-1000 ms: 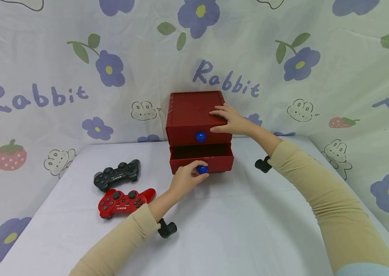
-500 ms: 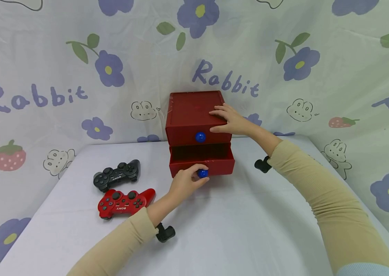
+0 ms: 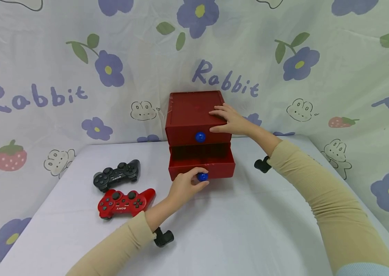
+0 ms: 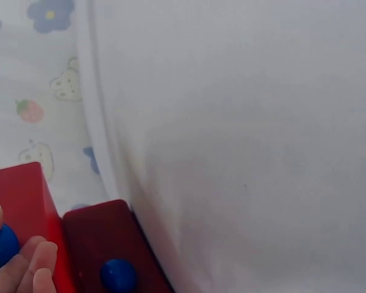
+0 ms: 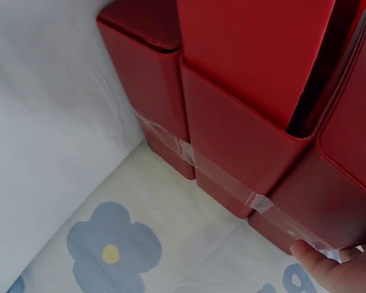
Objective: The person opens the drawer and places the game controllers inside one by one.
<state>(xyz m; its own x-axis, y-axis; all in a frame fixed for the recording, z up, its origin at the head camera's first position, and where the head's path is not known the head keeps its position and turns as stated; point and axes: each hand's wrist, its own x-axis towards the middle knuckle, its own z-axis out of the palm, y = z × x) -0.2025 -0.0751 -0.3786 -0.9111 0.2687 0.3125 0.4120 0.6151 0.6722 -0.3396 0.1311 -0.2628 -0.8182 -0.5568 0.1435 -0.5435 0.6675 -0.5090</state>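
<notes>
A red drawer cabinet (image 3: 194, 109) with round blue knobs stands at the back middle. Its middle drawer (image 3: 220, 170) is pulled out, and the visible inside is bare. My left hand (image 3: 184, 188) pinches this drawer's blue knob (image 3: 202, 176) between thumb and fingers. In the left wrist view, a lower drawer (image 4: 97, 238) with its own knob (image 4: 118, 276) stays pushed in. My right hand (image 3: 232, 120) rests on the cabinet's top right edge, fingers spread, beside the top drawer's knob (image 3: 200, 137). Clear tape (image 5: 226, 177) runs along the cabinet's side in the right wrist view.
On the left of the white table (image 3: 249, 230) lie a black game controller (image 3: 116, 175) and a red game controller (image 3: 125, 202), close together. The red one sits beside my left forearm. A patterned curtain (image 3: 139, 57) hangs right behind the cabinet.
The middle drawer has slid further out toward me, with my left hand moving back along with its knob. My right hand has stayed on the cabinet's top.
</notes>
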